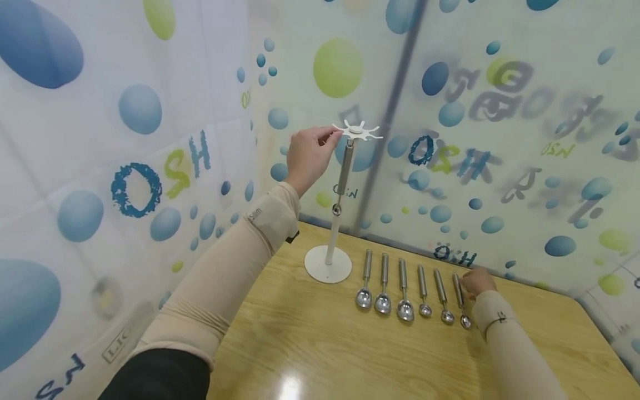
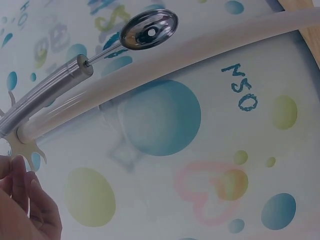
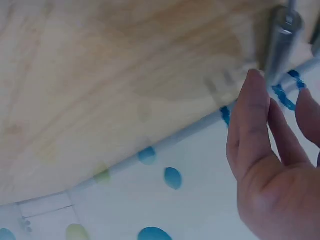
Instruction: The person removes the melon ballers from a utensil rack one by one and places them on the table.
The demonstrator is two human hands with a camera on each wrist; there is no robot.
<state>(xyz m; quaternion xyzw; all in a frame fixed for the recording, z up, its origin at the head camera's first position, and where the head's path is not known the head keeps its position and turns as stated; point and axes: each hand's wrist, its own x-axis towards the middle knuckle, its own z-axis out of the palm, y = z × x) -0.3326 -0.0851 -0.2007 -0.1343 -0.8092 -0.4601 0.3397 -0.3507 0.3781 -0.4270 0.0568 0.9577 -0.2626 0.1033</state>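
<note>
A white stand (image 1: 328,264) with a round base, a post and a star-shaped hook top (image 1: 356,132) stands at the back of the table. My left hand (image 1: 311,155) pinches one arm of that top. A steel melon baller (image 1: 345,169) hangs from the top, its small bowl downward; the left wrist view shows the bowl of this melon baller (image 2: 149,30) close up. At the right end of a row, my right hand (image 1: 479,282) is at the handle of another small melon baller (image 1: 458,291). In the right wrist view its fingers lie beside the handle (image 3: 281,47), with the thumb apart.
Left of my right hand lie two small scoops (image 1: 422,283) (image 1: 441,289) and three larger scoops (image 1: 367,272) (image 1: 384,272) (image 1: 403,278), handles pointing to the back. The wooden table (image 1: 350,355) meets a curtain with printed dots (image 1: 500,166) along its back edge.
</note>
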